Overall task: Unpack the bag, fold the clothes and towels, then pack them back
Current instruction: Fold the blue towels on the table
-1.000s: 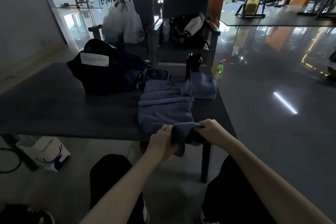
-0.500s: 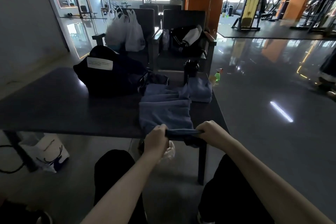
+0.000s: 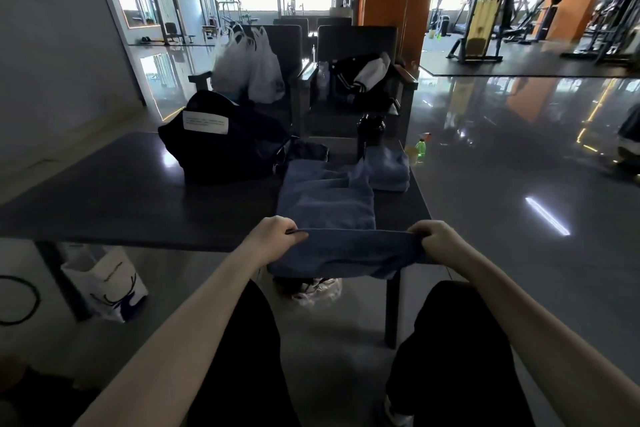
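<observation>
A blue towel [image 3: 325,199] lies on the dark table [image 3: 104,198], and its near end hangs over the front edge. My left hand [image 3: 273,236] pinches the left corner of that end. My right hand [image 3: 436,239] grips the right corner, so the edge is stretched flat between them. A dark bag [image 3: 225,146] with a white label sits behind, left of the towel. A folded blue towel [image 3: 386,168] lies at the far right corner, and a dark garment [image 3: 310,151] lies beside the bag.
A black bottle [image 3: 370,132] stands behind the folded towel. Two dark armchairs hold white plastic bags [image 3: 249,62] and a black jacket [image 3: 360,80]. A white paper bag [image 3: 107,281] stands under the table on the left. A green bottle [image 3: 420,149] is on the floor.
My hands have moved apart, spreading the bunched near end of the towel into a wide, taut edge at the table's front. My view has tilted up.
</observation>
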Motion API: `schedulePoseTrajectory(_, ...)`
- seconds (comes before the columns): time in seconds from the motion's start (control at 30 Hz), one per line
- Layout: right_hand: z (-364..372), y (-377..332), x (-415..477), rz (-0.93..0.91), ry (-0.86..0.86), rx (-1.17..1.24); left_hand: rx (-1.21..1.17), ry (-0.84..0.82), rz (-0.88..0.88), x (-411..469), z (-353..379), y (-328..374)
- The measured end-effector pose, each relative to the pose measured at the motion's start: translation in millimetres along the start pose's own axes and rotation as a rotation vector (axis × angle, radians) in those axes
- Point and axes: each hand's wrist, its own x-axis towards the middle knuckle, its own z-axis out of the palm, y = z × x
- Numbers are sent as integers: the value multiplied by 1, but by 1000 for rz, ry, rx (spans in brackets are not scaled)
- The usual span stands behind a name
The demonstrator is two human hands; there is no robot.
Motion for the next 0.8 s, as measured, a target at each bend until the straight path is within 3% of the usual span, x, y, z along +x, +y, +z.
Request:
schedulePoseTrajectory(0.07,-9,-4,-1,-7,55,103,-23,-28,-8,-2,-2,-1)
schedulePoseTrajectory(0.13,-19,-6,-4,-49,100,50,-32,-47,-1,-3,-5,0)
schedulePoseTrajectory(0.3,-26,-6,-17,-151,340,-463,-92,37,46,-4,-18,11)
schedulePoseTrajectory(0.4,-21,-7,-15,-123,411,-176,-103,57,71,-6,-27,15)
schedulePoseTrajectory(0.5,-20,-12,-7,41,281,456,-150,85,61,-8,-32,15)
schedulePoseTrajectory(0.53,-18,-12,-6,78,222,560,-169,97,47,-9,-34,13)
schedulePoseTrajectory(0.67,-15,-5,-6,76,77,503,-407,106,-48,-14,-40,2)
schedulePoseTrajectory(0.8,-18,3,-8,70,38,210,-610,119,-118,-16,-38,-2)
